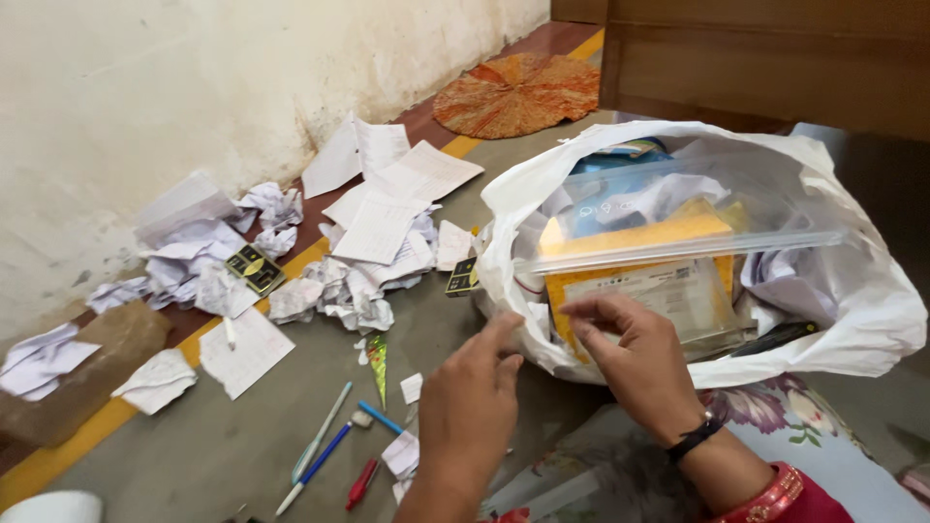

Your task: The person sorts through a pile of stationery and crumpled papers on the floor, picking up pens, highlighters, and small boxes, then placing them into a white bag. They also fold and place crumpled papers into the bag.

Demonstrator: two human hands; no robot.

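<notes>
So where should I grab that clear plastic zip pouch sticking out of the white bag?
Probably by the clear plastic zip pouch's stiff zip strip along its top, coming from above. That edge pokes out of the white plastic bag, while its lower part sits buried among papers. The right hand is already by its lower corner.

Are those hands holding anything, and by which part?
The right hand pinches the lower edge of a clear plastic pouch in the white bag. The left hand seems empty.
</notes>
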